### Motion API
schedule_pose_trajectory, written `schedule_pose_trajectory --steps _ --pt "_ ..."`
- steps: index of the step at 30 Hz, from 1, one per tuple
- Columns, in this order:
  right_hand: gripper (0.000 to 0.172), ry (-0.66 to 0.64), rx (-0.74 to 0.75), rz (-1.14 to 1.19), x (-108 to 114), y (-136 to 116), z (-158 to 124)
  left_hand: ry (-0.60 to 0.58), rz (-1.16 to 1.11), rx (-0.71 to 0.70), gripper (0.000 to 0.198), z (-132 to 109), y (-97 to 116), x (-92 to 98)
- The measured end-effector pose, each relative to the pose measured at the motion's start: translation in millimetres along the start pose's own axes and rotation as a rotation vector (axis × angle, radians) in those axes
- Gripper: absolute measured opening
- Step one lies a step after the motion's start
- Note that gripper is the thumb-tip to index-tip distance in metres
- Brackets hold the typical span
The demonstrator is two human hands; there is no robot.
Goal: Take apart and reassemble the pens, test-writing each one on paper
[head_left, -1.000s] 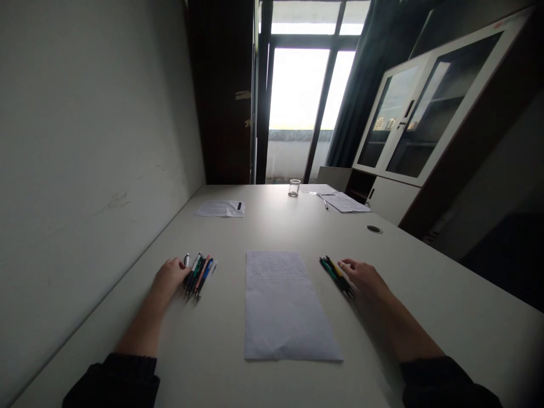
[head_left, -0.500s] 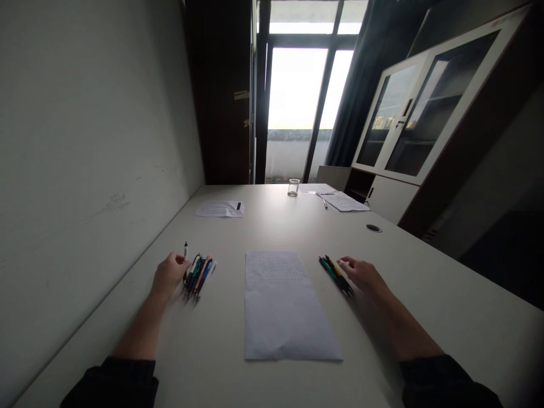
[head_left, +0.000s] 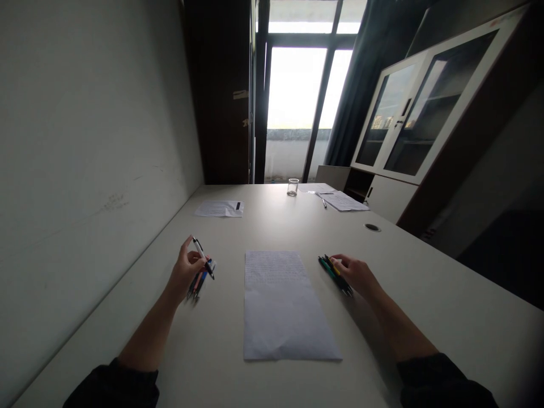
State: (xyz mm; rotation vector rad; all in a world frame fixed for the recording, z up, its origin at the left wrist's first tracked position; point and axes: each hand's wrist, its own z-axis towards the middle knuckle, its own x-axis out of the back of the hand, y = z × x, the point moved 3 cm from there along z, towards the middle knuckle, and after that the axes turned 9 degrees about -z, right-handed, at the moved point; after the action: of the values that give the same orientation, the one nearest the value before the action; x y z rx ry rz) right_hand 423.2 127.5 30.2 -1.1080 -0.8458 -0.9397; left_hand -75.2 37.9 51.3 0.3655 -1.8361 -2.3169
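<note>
My left hand (head_left: 185, 268) is closed on a white-and-black pen (head_left: 204, 258), which it holds tilted above the table. Beneath and beside it lies a bundle of pens (head_left: 199, 283) in several colours, partly hidden by the hand. Over on the right, my right hand (head_left: 356, 274) has its fingertips closed on a yellow-and-black pen (head_left: 336, 270). That pen lies against a green pen (head_left: 328, 270) in a small group on the table. Between the hands lies a sheet of paper (head_left: 284, 311) with lines of writing on its upper part.
The white table (head_left: 204, 362) meets a wall on the left. Farther back are a printed sheet (head_left: 219, 208), a glass jar (head_left: 293, 187) and stacked papers (head_left: 344, 201) with a pen (head_left: 324, 203). A round cable hole (head_left: 372, 228) sits at the right.
My left hand has lifted the white-and-black pen, moved it right over the bundle and tilted it. My right hand's fingertips have shifted left onto the yellow-and-black pen.
</note>
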Motion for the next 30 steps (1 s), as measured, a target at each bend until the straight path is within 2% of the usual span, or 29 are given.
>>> schedule_pose_trajectory --steps 7,9,11,15,23,26,30 --pt "0.046 0.034 0.072 0.065 -0.9 -27.6 -7.5 -0.119 -0.11 0.023 0.084 -13.6 -8.8 -34.7" --pt "0.045 0.022 0.104 0.099 -2.5 -41.1 -10.1 -0.156 -0.154 0.018 0.091 -18.2 -8.8 -44.4" --pt "0.043 -0.004 0.161 0.128 -4.6 -57.8 -13.2 -0.161 -0.197 0.015 0.097 -22.2 -8.1 -52.6" --pt "0.038 -0.016 0.261 0.162 -8.4 -95.9 -22.2 -0.182 -0.237 0.028 0.088 -27.8 -9.5 -68.0" --pt "0.026 -0.222 0.413 0.373 -26.6 -172.6 -50.2 -0.234 -0.361 0.02 0.074 -39.3 -12.2 -104.2" --pt "0.023 -0.253 0.434 0.391 -32.3 -187.0 -56.2 -0.24 -0.369 -0.007 0.073 -43.1 -9.8 -115.3" --pt "0.023 -0.303 0.421 0.422 -36.0 -189.0 -58.4 -0.24 -0.35 -0.02 0.073 -45.3 -10.4 -120.5"
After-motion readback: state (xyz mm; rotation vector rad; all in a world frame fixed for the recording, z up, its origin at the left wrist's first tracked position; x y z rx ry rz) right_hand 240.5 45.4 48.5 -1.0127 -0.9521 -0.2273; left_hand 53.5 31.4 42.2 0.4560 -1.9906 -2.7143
